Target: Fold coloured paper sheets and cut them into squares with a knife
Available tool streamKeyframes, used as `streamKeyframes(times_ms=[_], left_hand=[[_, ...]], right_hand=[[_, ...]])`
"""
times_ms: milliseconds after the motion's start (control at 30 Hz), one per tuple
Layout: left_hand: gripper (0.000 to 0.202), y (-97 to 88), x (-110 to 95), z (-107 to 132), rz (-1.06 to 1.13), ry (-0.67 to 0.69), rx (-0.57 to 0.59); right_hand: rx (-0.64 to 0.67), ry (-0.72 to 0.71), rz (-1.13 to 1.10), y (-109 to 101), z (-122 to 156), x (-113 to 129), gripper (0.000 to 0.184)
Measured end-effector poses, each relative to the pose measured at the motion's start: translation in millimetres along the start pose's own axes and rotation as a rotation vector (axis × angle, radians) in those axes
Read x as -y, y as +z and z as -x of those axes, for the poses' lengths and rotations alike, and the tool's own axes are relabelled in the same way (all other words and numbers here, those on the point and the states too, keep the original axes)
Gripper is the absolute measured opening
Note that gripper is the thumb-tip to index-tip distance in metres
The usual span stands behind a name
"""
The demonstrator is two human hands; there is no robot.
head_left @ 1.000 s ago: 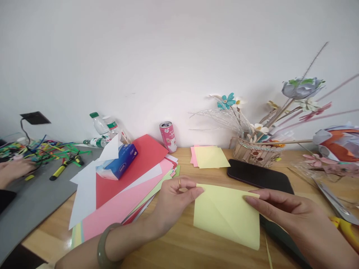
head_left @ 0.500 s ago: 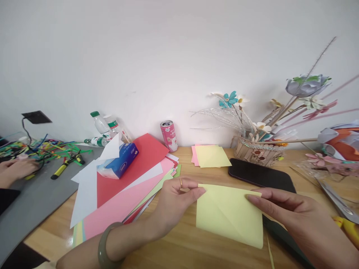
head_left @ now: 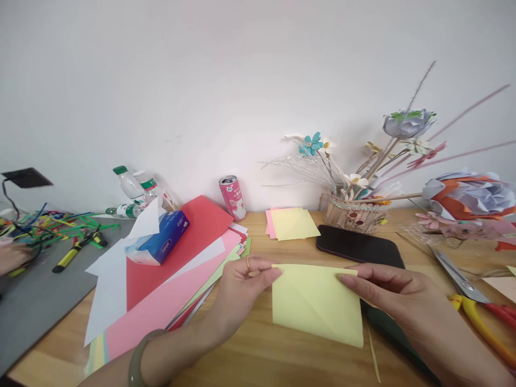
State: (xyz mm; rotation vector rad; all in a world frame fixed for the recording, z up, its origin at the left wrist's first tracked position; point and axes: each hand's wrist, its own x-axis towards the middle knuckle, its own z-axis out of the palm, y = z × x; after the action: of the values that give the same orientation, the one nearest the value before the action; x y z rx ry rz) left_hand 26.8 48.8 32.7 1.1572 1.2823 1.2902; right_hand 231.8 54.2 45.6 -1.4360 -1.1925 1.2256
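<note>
Two hands share one pale yellow sheet of paper (head_left: 316,309): the left hand (head_left: 237,290) pinches it near its far left corner, the right hand (head_left: 403,298) near its far right corner. Each grip is closed, thumb on the near face and fingers behind, with only the paper between them. The sheet spans the gap between the grips and drops from them toward the near edge of the counter (head_left: 226,360); its longer side, as it appears, runs from hand to hand, roughly along the counter's far edge. Neither hand is nearer, since both touch it. A faint crease slants toward the sheet's near right corner; whether its lower edge meets the counter cannot be told.

Just beyond the right hand, a black smartphone (head_left: 358,247) lies flat, and a dark green object (head_left: 391,325), partly hidden beneath that hand, crowds the right side. A thin yellow strip (head_left: 373,355) lies near the sheet's lower right. Farther right are yellow-handled scissors (head_left: 465,285).

Along the far edge stand a stick basket (head_left: 350,216) of artificial flowers and a pink can (head_left: 233,200), with a stack of square notes (head_left: 297,224) between. Leftward spreads a coloured paper pile (head_left: 161,309), bearing a blue tissue pack (head_left: 172,236).
</note>
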Motion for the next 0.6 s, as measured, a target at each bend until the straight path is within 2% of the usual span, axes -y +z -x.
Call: streamKeyframes(times_ms=[233, 433, 600], left_hand=[[0.012, -0.7, 3, 0, -0.028, 0.006, 0.000], [0.014, -1.3, 3, -1, -0.041, -0.021, 0.027], [0.016, -6.9, 5, -9, -0.152, -0.127, 0.125]], right_hand=[[0.019, -0.035, 0.084, -3, -2, -1, 0.041], [0.041, -0.048, 0.108, -5, -4, -3, 0.039], [0.177, -0.229, 0.418, -11, -17, -16, 0.038]])
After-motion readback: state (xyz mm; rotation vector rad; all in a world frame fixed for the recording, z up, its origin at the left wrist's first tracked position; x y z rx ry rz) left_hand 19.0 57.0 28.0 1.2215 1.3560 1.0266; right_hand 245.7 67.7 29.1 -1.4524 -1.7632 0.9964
